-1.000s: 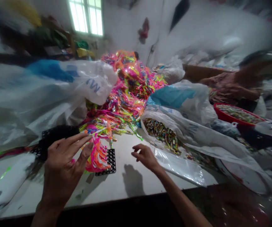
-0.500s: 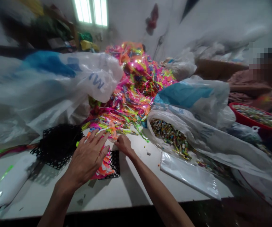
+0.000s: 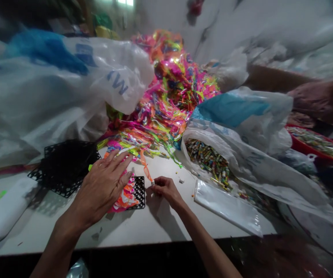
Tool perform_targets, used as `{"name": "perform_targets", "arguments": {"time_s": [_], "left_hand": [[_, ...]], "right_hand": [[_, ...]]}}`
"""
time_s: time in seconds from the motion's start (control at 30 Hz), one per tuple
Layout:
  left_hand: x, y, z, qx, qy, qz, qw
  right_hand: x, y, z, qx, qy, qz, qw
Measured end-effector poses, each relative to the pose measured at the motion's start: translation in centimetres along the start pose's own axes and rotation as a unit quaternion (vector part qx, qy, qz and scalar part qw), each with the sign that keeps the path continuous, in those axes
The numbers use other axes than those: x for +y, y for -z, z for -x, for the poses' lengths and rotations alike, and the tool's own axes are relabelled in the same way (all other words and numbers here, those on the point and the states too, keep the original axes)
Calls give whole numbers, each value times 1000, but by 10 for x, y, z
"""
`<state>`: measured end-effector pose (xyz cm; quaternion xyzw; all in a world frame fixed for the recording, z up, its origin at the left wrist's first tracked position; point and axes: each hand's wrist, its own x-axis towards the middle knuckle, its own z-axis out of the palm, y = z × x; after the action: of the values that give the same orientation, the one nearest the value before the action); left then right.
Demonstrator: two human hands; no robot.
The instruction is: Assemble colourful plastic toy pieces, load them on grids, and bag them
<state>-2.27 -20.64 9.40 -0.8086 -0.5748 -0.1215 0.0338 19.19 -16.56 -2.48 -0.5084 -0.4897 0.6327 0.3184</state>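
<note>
My left hand (image 3: 101, 187) lies flat, fingers stretched, over pink and orange soft strips (image 3: 125, 199) laid on a small black grid tray (image 3: 139, 190). Part of the tray and the strips is hidden beneath it. To the right of the tray, my right hand (image 3: 168, 190) pinches the near end of an orange plastic strip (image 3: 146, 172), where a small pale piece shows at the fingertips. That strip stretches back toward a large heap of neon strips (image 3: 166, 112). Stacked black grid trays (image 3: 65, 166) sit left of my left hand.
An open white sack (image 3: 189, 133) of small multicoloured pieces lies at right, with flat clear bags (image 3: 227, 208) before it. A big white plastic sack (image 3: 97, 77) bulges at left. Farther right are a red basin (image 3: 295, 141) and another person's sleeve (image 3: 308, 96).
My right hand has drawn back toward me and slightly right, pulling the orange strip out from the heap's edge. My left hand stays over the tray. The view has tilted down.
</note>
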Motion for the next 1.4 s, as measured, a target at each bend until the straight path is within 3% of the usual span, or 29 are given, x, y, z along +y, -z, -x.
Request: {"name": "perform_targets", "arguments": {"time_s": [0.1, 0.27, 0.5, 0.67, 0.77, 0.83, 1.0, 1.07, 1.2, 1.23, 1.3, 1.33, 1.4], "left_hand": [[3, 8, 1, 13, -11, -16, 1000], [18, 19, 14, 104, 12, -52, 993], [16, -7, 27, 94, -15, -55, 994], [12, -8, 24, 108, -30, -60, 992], [14, -6, 23, 114, -29, -66, 991], [16, -7, 23, 117, -30, -65, 991], [16, -8, 21, 116, -44, -79, 989], [13, -6, 20, 117, -58, -84, 988], [1, 1, 21, 107, -88, -52, 989], [0, 3, 21, 102, -95, -40, 989], [0, 5, 21, 104, -103, -25, 989], [2, 5, 20, 111, -104, -24, 988], [7, 4, 19, 127, -99, -37, 986]], "right_hand": [[2, -6, 4, 4, 6, -5, 1000], [7, -19, 1, 5, 36, 0, 999], [9, -30, 0, -70, 90, -18, 993], [10, -29, 0, -102, 132, -9, 986], [7, -28, 3, -96, 161, 73, 980], [4, -30, 7, -95, 191, 179, 960], [-7, -39, 16, -114, 259, 436, 854], [-12, -39, 16, -135, 251, 458, 842], [-31, -24, -2, -234, 219, 416, 851], [-38, -20, -11, -222, 214, 426, 850], [-53, -17, -35, -127, 205, 500, 832], [-60, -18, -47, -61, 200, 549, 809], [-69, -27, -69, -9, 190, 608, 770]]}}
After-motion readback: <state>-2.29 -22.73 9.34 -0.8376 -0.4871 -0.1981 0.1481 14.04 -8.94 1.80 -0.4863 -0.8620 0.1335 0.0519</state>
